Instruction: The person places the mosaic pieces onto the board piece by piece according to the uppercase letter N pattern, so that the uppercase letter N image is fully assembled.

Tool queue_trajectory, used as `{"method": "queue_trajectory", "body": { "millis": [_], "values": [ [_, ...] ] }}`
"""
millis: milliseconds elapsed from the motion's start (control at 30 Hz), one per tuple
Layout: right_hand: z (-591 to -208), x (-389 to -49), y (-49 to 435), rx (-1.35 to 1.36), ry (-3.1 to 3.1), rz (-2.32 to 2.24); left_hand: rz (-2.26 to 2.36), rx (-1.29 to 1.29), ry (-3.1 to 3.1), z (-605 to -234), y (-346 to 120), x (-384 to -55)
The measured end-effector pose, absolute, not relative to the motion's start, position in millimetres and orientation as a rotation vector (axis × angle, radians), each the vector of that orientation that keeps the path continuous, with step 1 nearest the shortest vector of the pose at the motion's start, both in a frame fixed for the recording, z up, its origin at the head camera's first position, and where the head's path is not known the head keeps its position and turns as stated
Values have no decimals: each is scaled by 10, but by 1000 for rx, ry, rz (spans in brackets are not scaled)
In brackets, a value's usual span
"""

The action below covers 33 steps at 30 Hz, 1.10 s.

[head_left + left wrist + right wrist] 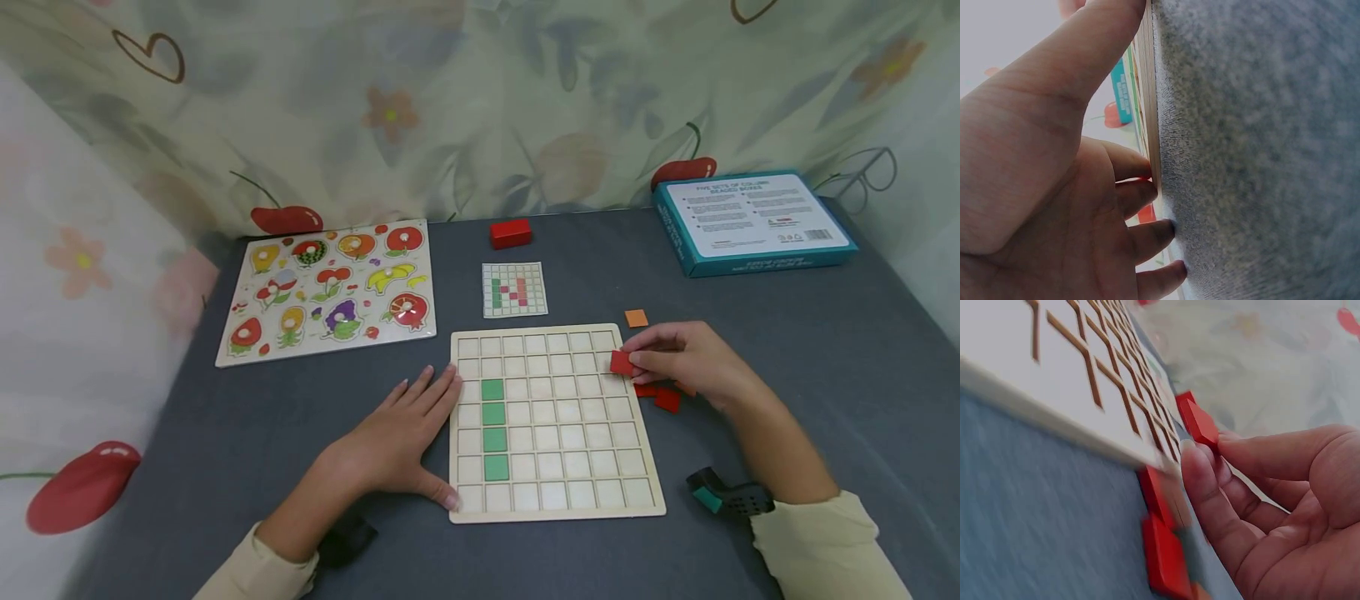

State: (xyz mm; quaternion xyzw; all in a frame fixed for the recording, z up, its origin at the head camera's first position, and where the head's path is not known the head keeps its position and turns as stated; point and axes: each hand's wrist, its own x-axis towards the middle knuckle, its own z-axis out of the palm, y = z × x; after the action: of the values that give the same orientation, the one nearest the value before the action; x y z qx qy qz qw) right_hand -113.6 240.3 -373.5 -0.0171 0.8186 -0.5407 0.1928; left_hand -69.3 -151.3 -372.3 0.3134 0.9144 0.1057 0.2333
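A wooden grid board (557, 515) lies flat on the dark cloth, with several green square tiles (494, 439) in a column toward its left side. My left hand (401, 446) rests along the board's left edge, fingers spread, thumb at the near corner. Between thumb and fingertips, my right hand (686, 362) pinches a red square tile (622, 362) over the board's right edge. The same red tile (1200, 423) is held up in the right wrist view. Below that hand, loose red tiles (667, 400) and an orange tile (686, 388) lie beside the board.
Behind the board is a small pattern card (514, 290) with coloured squares, and a red block (511, 234) behind that. A fruit puzzle board (330, 292) lies at the back left, a teal box (753, 221) at the back right. One orange tile (636, 318) lies near the board's far right corner.
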Motion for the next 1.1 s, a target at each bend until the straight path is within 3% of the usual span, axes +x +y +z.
{"method": "queue_trajectory", "body": {
  "millis": [1100],
  "values": [
    [-3756, -1023, 1211, -427, 2285, -1266, 257, 836, 2520, -3730, -1492, -704]
  ]
}}
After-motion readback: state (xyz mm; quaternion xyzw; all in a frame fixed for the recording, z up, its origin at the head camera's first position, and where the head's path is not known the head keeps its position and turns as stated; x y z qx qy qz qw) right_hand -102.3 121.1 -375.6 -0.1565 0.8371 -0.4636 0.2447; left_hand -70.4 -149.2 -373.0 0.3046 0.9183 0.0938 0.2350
